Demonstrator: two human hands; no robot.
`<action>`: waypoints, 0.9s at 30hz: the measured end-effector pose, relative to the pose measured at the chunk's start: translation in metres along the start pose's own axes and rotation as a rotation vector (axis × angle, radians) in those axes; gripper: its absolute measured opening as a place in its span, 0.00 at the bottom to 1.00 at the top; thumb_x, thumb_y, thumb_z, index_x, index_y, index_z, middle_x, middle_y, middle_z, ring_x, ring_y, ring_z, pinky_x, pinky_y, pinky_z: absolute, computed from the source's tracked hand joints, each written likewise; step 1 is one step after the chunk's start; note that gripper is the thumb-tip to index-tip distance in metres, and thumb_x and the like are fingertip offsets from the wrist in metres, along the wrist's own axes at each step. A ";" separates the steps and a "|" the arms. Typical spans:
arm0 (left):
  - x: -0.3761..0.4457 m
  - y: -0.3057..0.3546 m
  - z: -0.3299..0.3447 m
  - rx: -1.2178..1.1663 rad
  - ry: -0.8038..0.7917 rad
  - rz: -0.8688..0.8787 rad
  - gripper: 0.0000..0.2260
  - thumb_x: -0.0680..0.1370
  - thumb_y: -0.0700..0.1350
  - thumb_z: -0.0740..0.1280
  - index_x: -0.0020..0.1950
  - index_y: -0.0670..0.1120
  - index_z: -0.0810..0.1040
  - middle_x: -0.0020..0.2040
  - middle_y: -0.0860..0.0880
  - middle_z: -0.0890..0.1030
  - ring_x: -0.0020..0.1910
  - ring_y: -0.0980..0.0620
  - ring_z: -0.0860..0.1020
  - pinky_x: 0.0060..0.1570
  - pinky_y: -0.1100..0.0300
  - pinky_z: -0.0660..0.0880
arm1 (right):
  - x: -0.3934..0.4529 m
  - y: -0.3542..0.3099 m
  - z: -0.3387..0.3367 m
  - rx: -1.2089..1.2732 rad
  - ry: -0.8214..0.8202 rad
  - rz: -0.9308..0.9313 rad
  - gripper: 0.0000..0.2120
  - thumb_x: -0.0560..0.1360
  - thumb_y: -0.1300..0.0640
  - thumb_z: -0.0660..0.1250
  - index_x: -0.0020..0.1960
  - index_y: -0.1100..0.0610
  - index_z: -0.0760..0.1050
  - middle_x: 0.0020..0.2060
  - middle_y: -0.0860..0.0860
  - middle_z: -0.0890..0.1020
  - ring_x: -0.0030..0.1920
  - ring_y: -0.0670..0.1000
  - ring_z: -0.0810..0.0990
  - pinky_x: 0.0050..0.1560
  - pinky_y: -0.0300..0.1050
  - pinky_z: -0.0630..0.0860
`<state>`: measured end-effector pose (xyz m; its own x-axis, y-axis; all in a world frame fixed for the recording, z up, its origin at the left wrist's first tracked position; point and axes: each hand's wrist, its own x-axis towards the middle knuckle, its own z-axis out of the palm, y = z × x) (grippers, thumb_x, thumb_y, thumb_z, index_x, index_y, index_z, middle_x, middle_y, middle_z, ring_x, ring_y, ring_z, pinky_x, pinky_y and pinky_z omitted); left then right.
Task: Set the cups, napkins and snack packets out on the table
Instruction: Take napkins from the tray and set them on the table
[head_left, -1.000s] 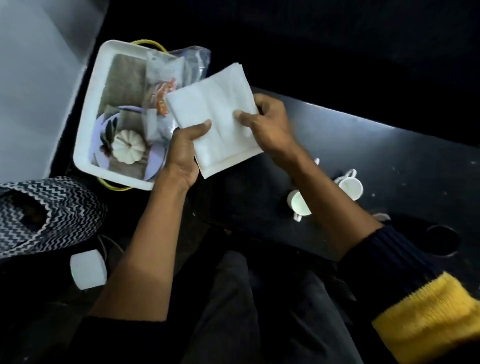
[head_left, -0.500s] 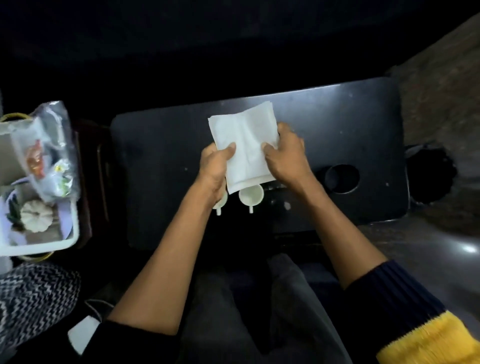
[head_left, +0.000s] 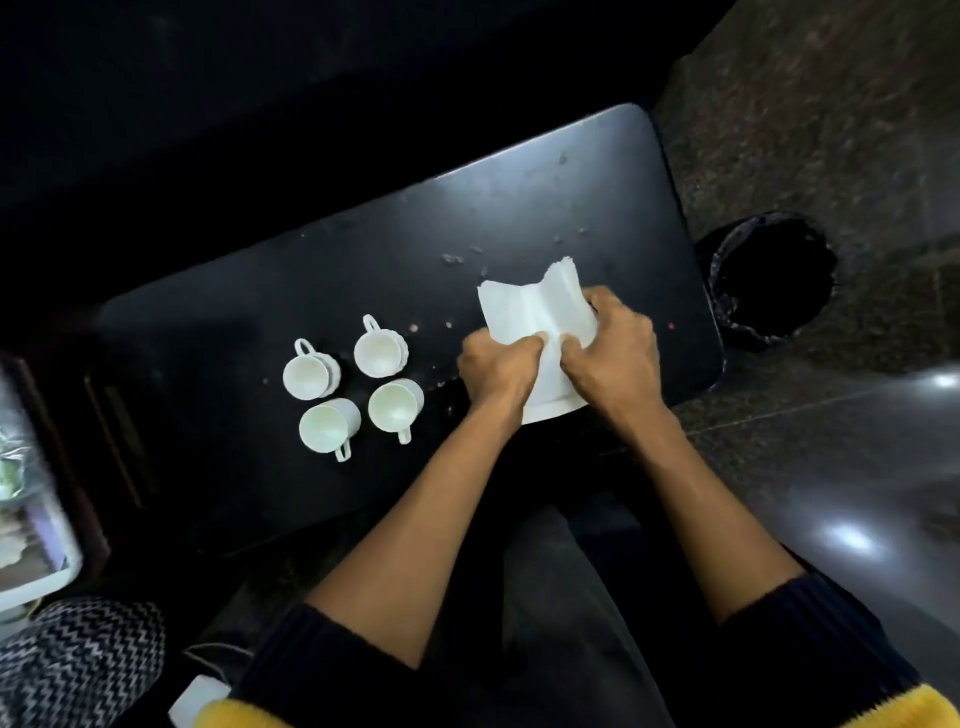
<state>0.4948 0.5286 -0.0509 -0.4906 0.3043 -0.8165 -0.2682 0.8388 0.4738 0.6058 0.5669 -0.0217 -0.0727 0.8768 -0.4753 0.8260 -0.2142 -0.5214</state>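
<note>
Both hands grip a stack of white paper napkins (head_left: 524, 312) over the right part of the black table (head_left: 291, 291). My left hand (head_left: 493, 369) pinches the stack's near left part, and my right hand (head_left: 613, 353) holds its right side, bending the sheets. Several white cups (head_left: 382, 349) with handles stand grouped on the table to the left of the napkins. At the far left edge a clear snack bag (head_left: 10, 457) shows blurred in the white basket (head_left: 47, 577).
A dark round bin (head_left: 774, 275) lined with a black bag stands on the floor past the table's right end. A zigzag-patterned cloth (head_left: 78, 654) lies at the bottom left. Crumbs dot the tabletop. My lap is just below the table's near edge.
The napkin stack travelled from above the basket on the left, across the table, down to its right part. The cups, hidden behind the hands before, now show to the left.
</note>
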 end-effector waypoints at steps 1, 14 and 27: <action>-0.002 -0.003 0.007 -0.032 -0.009 -0.029 0.10 0.64 0.48 0.79 0.38 0.49 0.80 0.39 0.54 0.86 0.38 0.54 0.85 0.40 0.60 0.82 | -0.001 0.008 -0.003 0.029 0.000 0.038 0.21 0.69 0.52 0.71 0.61 0.50 0.76 0.50 0.51 0.85 0.51 0.58 0.83 0.52 0.52 0.80; -0.009 -0.031 0.030 -0.131 -0.122 -0.202 0.10 0.65 0.38 0.81 0.41 0.45 0.83 0.44 0.44 0.88 0.43 0.43 0.87 0.47 0.43 0.85 | 0.003 0.074 -0.008 0.334 -0.079 0.376 0.19 0.61 0.51 0.80 0.49 0.51 0.79 0.44 0.45 0.85 0.47 0.50 0.85 0.45 0.45 0.82; -0.011 -0.039 0.040 -0.099 -0.118 -0.335 0.07 0.71 0.40 0.70 0.47 0.39 0.81 0.44 0.43 0.86 0.39 0.44 0.86 0.38 0.53 0.84 | -0.003 0.060 0.000 -0.050 0.027 0.061 0.23 0.66 0.57 0.70 0.60 0.48 0.78 0.49 0.50 0.85 0.49 0.57 0.83 0.52 0.52 0.81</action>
<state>0.5436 0.5108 -0.0732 -0.2643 0.0749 -0.9615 -0.4796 0.8548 0.1985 0.6557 0.5520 -0.0514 -0.0067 0.8745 -0.4851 0.8553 -0.2463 -0.4559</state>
